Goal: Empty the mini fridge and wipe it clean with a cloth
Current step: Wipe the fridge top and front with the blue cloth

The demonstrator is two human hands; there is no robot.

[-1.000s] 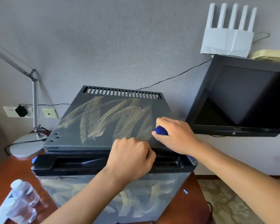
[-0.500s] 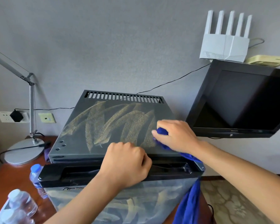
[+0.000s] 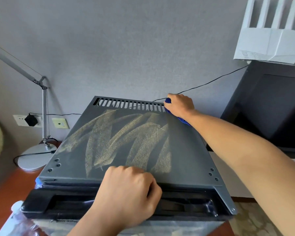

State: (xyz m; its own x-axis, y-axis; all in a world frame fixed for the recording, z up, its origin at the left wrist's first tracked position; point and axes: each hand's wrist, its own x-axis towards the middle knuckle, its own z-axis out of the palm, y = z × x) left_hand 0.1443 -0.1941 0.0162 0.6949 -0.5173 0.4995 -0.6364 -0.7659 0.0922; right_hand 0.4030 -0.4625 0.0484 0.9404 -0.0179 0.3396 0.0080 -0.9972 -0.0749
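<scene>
The dark grey mini fridge [image 3: 191, 150] stands on a wooden desk, its top smeared with yellowish dust streaks and slotted with vents along the back. My right hand [image 3: 180, 105] grips a blue cloth [image 3: 183, 119] at the top's back right corner, beside the vents. My left hand [image 3: 128, 196] is curled over the front edge of the top, above the black door handle [image 3: 39, 200]. Its fingertips are hidden.
A silver desk lamp [image 3: 37, 156] stands left of the fridge, with wall sockets [image 3: 26, 120] behind it. A black monitor [image 3: 272, 106] and a white router [image 3: 269, 41] are at the right. Clear plastic bottles [image 3: 17, 222] lie at the lower left on the desk [image 3: 5, 193]. A thin black cable [image 3: 211, 81] crosses the wall.
My right hand has swept the blue cloth from the front right of the fridge top to its back right corner. My left hand stays at the front edge. The view has moved closer.
</scene>
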